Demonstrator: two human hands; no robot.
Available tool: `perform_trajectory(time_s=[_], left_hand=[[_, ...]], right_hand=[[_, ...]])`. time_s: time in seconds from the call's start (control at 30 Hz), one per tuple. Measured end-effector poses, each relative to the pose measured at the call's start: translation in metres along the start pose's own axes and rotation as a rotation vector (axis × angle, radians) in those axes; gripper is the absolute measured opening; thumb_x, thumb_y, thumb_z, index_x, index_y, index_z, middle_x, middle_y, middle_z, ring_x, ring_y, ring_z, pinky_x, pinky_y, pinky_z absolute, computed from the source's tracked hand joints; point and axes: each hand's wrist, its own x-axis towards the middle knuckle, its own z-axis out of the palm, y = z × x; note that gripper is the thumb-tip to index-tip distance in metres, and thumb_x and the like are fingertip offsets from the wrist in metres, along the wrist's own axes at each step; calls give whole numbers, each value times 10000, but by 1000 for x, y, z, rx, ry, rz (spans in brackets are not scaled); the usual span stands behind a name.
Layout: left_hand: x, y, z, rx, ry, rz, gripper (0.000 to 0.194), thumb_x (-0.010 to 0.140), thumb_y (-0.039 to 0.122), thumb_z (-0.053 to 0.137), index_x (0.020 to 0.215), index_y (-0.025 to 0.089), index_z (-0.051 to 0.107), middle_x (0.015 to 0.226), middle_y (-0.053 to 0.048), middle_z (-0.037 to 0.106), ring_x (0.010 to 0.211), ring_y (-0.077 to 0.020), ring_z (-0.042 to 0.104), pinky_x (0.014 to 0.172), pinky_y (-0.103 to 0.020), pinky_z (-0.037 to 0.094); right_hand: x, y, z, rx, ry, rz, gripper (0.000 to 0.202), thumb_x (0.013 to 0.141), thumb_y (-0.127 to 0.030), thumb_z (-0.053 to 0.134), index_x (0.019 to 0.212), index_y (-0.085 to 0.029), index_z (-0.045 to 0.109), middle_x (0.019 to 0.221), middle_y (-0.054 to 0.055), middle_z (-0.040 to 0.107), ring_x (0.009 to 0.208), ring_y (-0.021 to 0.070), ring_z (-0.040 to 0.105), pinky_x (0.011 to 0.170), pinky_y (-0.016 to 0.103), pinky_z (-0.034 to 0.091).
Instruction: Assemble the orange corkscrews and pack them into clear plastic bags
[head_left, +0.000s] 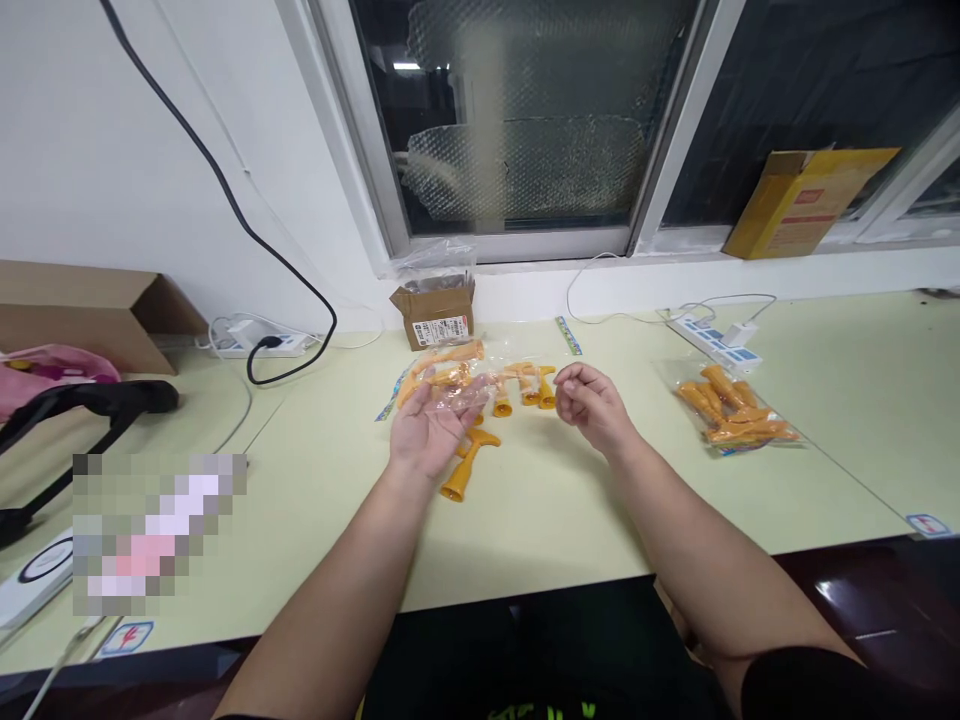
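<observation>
My left hand [429, 432] is palm up near the middle of the table, its fingers curled round a crinkled clear plastic bag [459, 396]. My right hand [589, 402] is raised to the right, thumb and fingers pinched together; whatever they hold, if anything, is too small to make out. Several orange plastic handle-shaped pieces lie behind and between the hands, some under clear plastic. One orange piece [461, 475] lies loose just right of my left wrist. Farther right sits a clear bag filled with orange pieces [731, 410], touched by neither hand.
A small open cardboard box [435, 312] stands by the wall behind the pieces. Power strips [712, 342] with cables lie along the back. At left are a large carton [75, 310], a black strap-like frame [112, 430] and a white box [37, 580]. A yellow carton [810, 205] leans on the windowsill.
</observation>
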Motion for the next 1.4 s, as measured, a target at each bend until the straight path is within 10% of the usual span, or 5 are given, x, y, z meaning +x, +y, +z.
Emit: perform_trajectory(time_s=[0.2,0.37,0.8,1.07,1.4], left_hand=[[-1,0,-3,-2,-59,76,336,1048,374,427,1235,266,686,1377,-105,693,1361,-359,600,1074,-587,525],[2,-7,-9,-13,-108,26,362,1038,424,453,1275,272,682,1410,-138,673,1393,-376,568,1110,-640,462],[9,-6,-18,-74,-33,90,281,1001,392,535,1202,279,694,1360,-99,694,1335,-376,616,1089,-662,474],[11,-8,-17,-60,-38,103,236,984,368,555,1149,250,675,1339,-112,689,1293,-381,642,1018,-635,537],[9,-13,-14,-18,-73,77,354,1013,423,514,1348,324,569,1443,-99,629,1291,-389,642,1021,-686,522]], right_hand=[[-34,14,64,-671,-726,-60,450,925,-529,647,1271,-246,700,629,-44,576,584,139,520,626,271,388],[-39,26,92,-1096,-840,-99,520,939,-651,576,1297,-281,647,773,14,673,667,190,566,645,279,339],[0,-1,-7,-775,-448,-105,198,942,-331,611,993,-205,756,734,-8,673,587,119,510,609,257,379],[18,8,-56,-417,498,-386,165,894,-307,547,969,-216,662,608,-31,565,536,147,527,512,264,398],[12,12,-36,-398,6,-226,274,855,-400,749,1062,-222,765,886,40,721,657,151,631,639,330,567]])
